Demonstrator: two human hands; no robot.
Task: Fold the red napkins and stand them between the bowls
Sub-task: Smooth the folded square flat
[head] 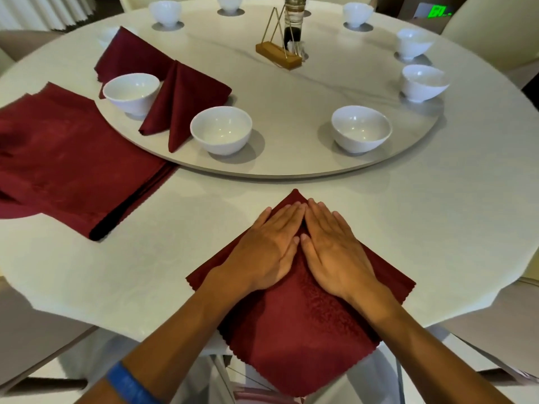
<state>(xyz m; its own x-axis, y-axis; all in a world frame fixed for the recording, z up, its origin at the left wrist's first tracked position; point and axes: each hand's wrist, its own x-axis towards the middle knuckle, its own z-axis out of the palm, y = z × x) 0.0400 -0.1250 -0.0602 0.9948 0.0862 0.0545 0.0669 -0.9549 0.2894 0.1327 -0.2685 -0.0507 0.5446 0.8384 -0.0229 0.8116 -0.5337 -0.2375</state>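
Observation:
A dark red napkin (300, 325) lies as a diamond at the table's near edge, its lower corner hanging over. My left hand (267, 247) and my right hand (331, 246) press flat on its upper half, side by side, fingers pointing to the far corner. A folded red napkin (182, 103) stands between two white bowls (131, 93) (221, 130) on the turntable's left. Another folded napkin (131, 55) sits behind it. A stack of flat red napkins (64, 158) lies at the left.
The round turntable (291, 167) carries several more white bowls around its rim, one at the near right (361, 129). A wooden stand with a metal frame (278, 55) and a dark glass jar (294, 21) sit at its centre. Chairs surround the table.

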